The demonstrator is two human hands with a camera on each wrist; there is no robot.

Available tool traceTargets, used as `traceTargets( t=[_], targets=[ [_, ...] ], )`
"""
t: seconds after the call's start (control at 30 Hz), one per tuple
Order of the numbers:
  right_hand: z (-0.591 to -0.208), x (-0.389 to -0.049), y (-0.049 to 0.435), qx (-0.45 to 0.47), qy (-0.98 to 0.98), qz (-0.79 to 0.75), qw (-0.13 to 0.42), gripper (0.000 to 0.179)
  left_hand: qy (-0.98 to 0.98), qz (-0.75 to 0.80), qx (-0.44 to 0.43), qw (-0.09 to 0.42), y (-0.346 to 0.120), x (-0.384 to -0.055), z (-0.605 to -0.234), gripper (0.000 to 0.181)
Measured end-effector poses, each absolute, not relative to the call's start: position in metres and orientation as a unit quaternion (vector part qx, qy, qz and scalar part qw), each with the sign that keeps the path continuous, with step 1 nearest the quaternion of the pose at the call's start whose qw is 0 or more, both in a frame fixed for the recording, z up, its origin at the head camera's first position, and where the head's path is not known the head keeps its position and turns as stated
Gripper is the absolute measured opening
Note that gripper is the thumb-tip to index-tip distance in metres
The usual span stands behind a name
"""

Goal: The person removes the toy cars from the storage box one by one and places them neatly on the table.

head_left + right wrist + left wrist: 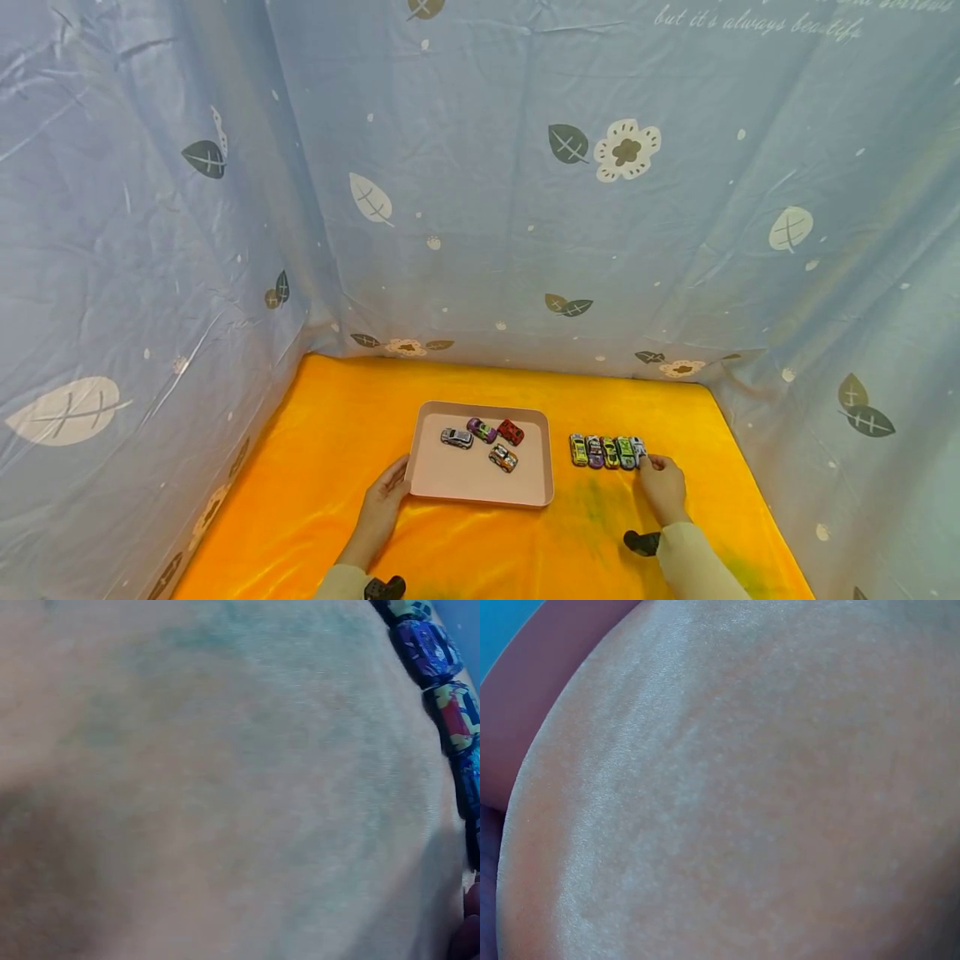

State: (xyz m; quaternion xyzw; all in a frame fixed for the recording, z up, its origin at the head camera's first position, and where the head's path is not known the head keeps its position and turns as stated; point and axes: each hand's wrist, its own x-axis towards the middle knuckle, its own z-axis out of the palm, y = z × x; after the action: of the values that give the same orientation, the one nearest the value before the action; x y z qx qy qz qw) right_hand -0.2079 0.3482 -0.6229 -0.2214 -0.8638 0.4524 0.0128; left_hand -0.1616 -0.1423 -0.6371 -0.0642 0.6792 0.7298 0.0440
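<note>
On the left, my left hand (382, 500) grips the left side of a shallow pink tray (480, 498), near its front corner. Inside the tray lie a silver toy car (457, 437), a purple and green one (482, 430), a red one (511, 432) and an orange and white one (503, 457). My right hand (664, 487) pinches a white toy car (638, 447) at the right end of a side-by-side row. Beside it in that row stand a green toy car (625, 452) and several others, the leftmost a yellow one (578, 450).
A yellow cloth (360, 400) covers the table. Blue curtains (465, 183) with leaf and flower prints hang behind it and on both sides. Skin fills most of both wrist views; part of the car row (429, 649) shows along the right wrist view's edge.
</note>
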Motion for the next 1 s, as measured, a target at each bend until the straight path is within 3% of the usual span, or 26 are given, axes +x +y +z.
traceTargets(
  t=[0.5,1.0],
  targets=[
    [-0.611,-0.209,0.325,-0.189,-0.865,0.449,0.124,0.038,0.693,0.717,-0.066,0.021,-0.144,-0.162,-0.643,0.046],
    [-0.582,-0.214,0.272,-0.088,-0.867,0.48,0.098,0.04,0.692,0.72,-0.046,0.025,-0.142,-0.161,-0.649,0.049]
  ],
)
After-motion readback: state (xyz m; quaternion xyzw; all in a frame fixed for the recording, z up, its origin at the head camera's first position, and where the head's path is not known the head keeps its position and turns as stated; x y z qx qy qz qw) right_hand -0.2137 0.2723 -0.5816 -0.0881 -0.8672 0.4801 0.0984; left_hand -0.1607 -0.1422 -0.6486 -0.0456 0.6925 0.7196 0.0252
